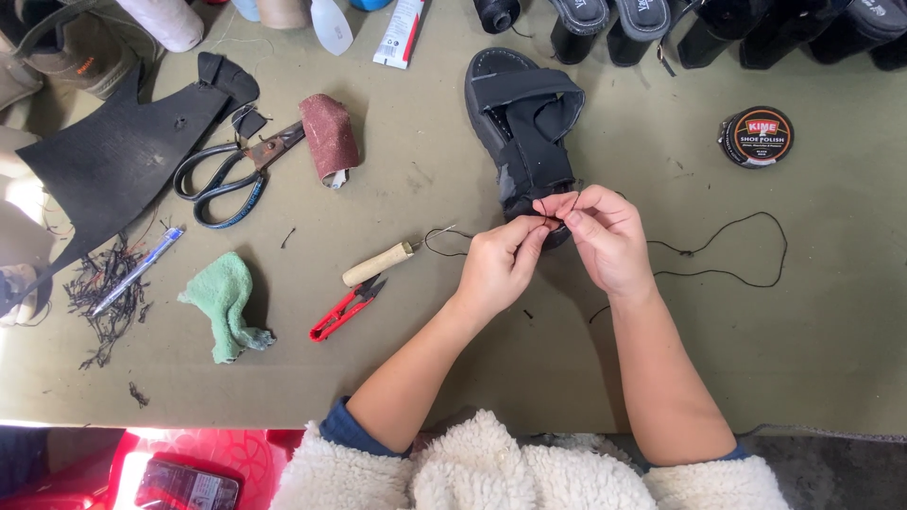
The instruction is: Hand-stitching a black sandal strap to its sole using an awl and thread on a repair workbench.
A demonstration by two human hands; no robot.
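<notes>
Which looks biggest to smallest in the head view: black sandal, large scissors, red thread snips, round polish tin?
1. black sandal, just beyond the left hand and right hand
2. large scissors
3. red thread snips
4. round polish tin, close to the snips in length, so that last pair is unsure.

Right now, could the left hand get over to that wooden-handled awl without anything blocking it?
Probably yes. The awl lies on bare table just beside the left hand, with nothing between them. But that hand and the right hand are both pinching the black thread at the sandal, so it must let go first.
</notes>
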